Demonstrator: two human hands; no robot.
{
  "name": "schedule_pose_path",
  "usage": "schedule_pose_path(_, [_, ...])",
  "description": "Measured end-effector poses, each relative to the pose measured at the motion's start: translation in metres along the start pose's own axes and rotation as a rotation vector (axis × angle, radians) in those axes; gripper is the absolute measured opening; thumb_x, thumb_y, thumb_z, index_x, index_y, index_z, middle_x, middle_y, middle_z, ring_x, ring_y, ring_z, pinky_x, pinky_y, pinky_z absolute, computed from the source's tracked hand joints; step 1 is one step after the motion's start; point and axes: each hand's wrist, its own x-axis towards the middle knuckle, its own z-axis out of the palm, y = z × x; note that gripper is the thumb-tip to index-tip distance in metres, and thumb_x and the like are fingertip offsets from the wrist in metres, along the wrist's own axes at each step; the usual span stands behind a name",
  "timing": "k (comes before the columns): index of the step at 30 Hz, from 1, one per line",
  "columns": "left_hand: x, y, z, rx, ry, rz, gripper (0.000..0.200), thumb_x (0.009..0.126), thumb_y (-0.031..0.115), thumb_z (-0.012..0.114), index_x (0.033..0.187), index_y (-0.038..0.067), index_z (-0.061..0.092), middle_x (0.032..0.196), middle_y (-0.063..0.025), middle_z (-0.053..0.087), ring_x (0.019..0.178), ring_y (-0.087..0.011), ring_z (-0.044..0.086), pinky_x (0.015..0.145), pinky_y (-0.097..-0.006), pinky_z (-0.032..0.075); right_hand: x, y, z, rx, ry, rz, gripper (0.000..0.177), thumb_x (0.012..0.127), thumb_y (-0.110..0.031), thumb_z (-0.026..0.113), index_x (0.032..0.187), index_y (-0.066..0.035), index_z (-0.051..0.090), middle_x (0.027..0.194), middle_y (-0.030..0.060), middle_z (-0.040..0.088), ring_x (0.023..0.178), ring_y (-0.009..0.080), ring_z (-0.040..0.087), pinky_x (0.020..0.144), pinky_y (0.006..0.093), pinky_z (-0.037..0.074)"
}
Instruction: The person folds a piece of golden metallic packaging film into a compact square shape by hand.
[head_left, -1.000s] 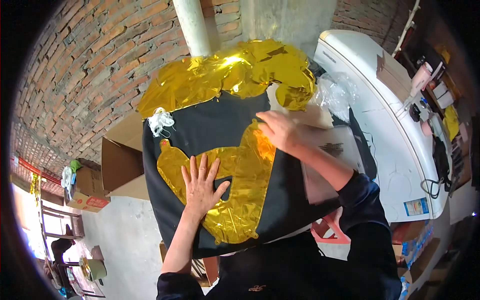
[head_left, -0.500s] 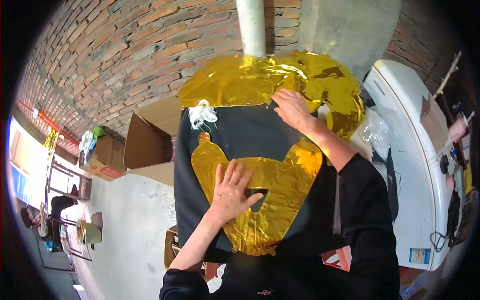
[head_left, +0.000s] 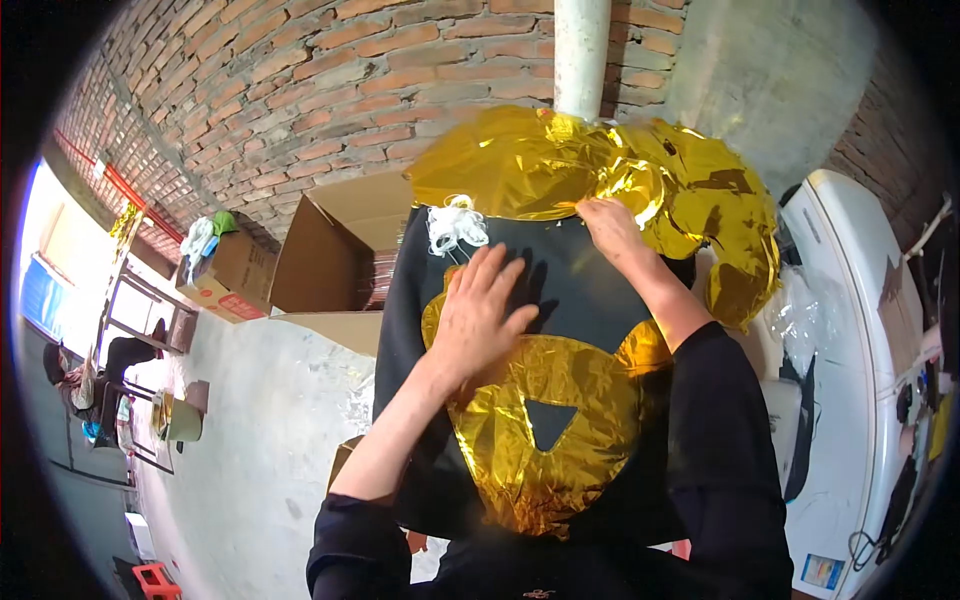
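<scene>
A flat gold foil balloon (head_left: 590, 440), A-shaped with a triangular hole, lies on a black cloth-covered surface (head_left: 560, 275), its legs pointing away from me. My left hand (head_left: 478, 315) hovers low over its left leg, fingers extended and thumb apart, holding nothing. Beyond, a pile of gold foil (head_left: 490, 165) spreads along the far edge of the black surface. Thumb and fingers of my right hand (head_left: 612, 228) pinch the near edge of that pile. A tangle of white string (head_left: 457, 226) lies between the pile and my left hand.
An open cardboard box (head_left: 325, 260) stands to the left by the brick wall (head_left: 400, 90). Right of me is a white appliance (head_left: 850, 400) with clear plastic (head_left: 800, 310) beside it. A person (head_left: 110, 370) sits far left, and a white pipe (head_left: 582, 60) rises behind the foil.
My left hand has lifted off the middle of the A-shaped balloon and moved away from me toward the string. My right hand now pinches the pile's edge. The view has shifted left.
</scene>
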Motion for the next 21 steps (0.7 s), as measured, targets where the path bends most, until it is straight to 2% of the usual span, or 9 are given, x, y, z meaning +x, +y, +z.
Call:
schedule_pose_path(1, [0.012, -0.011, 0.006, 0.031, 0.024, 0.001, 0.067, 0.095, 0.04, 0.076, 0.149, 0.005, 0.056, 0.159, -0.0254, 0.047, 0.152, -0.0448, 0.04, 0.123, -0.0545, 0.034, 0.002, 0.004, 0.005, 0.024, 0.127, -0.058, 0.009, 0.088, -0.002, 0.063, 0.096, -0.004, 0.066, 0.088, 0.0165, 0.072, 0.089, 0.039, 0.07, 0.082, 0.0474, 0.055])
schedule_pose_path(4, [0.045, -0.044, 0.023, 0.176, 0.041, -0.064, 0.072, 0.1, 0.051, 0.068, 0.157, 0.012, 0.049, 0.166, -0.0254, 0.036, 0.157, -0.0467, 0.027, 0.125, -0.0636, 0.025, 0.001, 0.011, 0.01, -0.05, 0.003, 0.04, 0.012, 0.089, -0.003, 0.061, 0.097, -0.007, 0.068, 0.085, 0.0155, 0.073, 0.087, 0.0374, 0.072, 0.082, 0.0474, 0.057])
schedule_pose_path(5, [0.052, -0.054, 0.03, 0.239, 0.043, -0.111, 0.073, 0.1, 0.054, 0.066, 0.158, 0.014, 0.048, 0.167, -0.0247, 0.034, 0.158, -0.0469, 0.025, 0.125, -0.0652, 0.024, 0.002, 0.014, 0.013, -0.052, 0.082, 0.002, 0.004, 0.09, -0.006, 0.065, 0.091, -0.007, 0.068, 0.078, 0.0175, 0.071, 0.081, 0.0392, 0.072, 0.074, 0.0479, 0.057])
schedule_pose_path(7, [0.064, -0.069, 0.038, 0.351, 0.002, -0.211, 0.073, 0.101, 0.06, 0.061, 0.16, 0.018, 0.048, 0.17, -0.0227, 0.031, 0.159, -0.048, 0.021, 0.125, -0.0675, 0.021, 0.005, 0.011, 0.007, -0.041, 0.058, 0.061, 0.005, 0.091, -0.011, 0.069, 0.088, -0.007, 0.068, 0.076, 0.0187, 0.069, 0.079, 0.0402, 0.071, 0.071, 0.0486, 0.057])
schedule_pose_path(10, [0.064, -0.092, 0.052, 0.313, 0.023, -0.256, 0.068, 0.099, 0.055, 0.066, 0.154, 0.018, 0.053, 0.165, -0.0191, 0.039, 0.157, -0.0475, 0.025, 0.121, -0.0723, 0.024, 0.005, 0.008, 0.007, 0.014, 0.09, 0.099, 0.015, 0.092, -0.018, 0.073, 0.084, -0.007, 0.067, 0.073, 0.0202, 0.067, 0.076, 0.0415, 0.07, 0.067, 0.0501, 0.056])
schedule_pose_path(14, [0.046, -0.099, 0.052, 0.311, 0.066, -0.223, 0.056, 0.094, 0.045, 0.073, 0.141, 0.017, 0.065, 0.149, -0.0156, 0.055, 0.143, -0.0405, 0.046, 0.114, -0.0561, 0.041, 0.005, 0.01, 0.005, 0.085, 0.143, 0.116, 0.022, 0.096, -0.023, 0.074, 0.082, -0.007, 0.067, 0.072, 0.021, 0.067, 0.076, 0.0423, 0.07, 0.066, 0.052, 0.056])
schedule_pose_path(15, [0.044, -0.096, 0.047, 0.325, 0.095, -0.213, 0.045, 0.09, 0.039, 0.076, 0.128, 0.016, 0.071, 0.134, -0.0118, 0.062, 0.128, -0.0344, 0.056, 0.103, -0.0499, 0.046, 0.007, 0.01, 0.003, 0.096, 0.135, 0.122, 0.022, 0.097, -0.023, 0.073, 0.083, -0.007, 0.067, 0.072, 0.0208, 0.067, 0.076, 0.0422, 0.071, 0.066, 0.0523, 0.056])
schedule_pose_path(19, [0.041, -0.107, 0.04, 0.332, 0.154, -0.213, 0.036, 0.086, 0.031, 0.077, 0.118, 0.014, 0.074, 0.122, -0.0093, 0.065, 0.119, -0.0326, 0.058, 0.096, -0.0498, 0.047, 0.006, 0.008, 0.004, 0.056, 0.018, 0.186, 0.019, 0.101, -0.023, 0.067, 0.092, -0.007, 0.066, 0.076, 0.0204, 0.069, 0.077, 0.0437, 0.07, 0.069, 0.0537, 0.055])
schedule_pose_path(21, [0.044, -0.108, 0.038, 0.353, 0.125, -0.255, 0.035, 0.089, 0.033, 0.077, 0.12, 0.016, 0.075, 0.122, -0.0097, 0.066, 0.119, -0.0338, 0.058, 0.098, -0.0496, 0.046, 0.006, 0.011, 0.008, 0.037, -0.007, 0.204, 0.019, 0.105, -0.024, 0.061, 0.098, -0.007, 0.066, 0.079, 0.021, 0.07, 0.08, 0.045, 0.07, 0.071, 0.0543, 0.054])
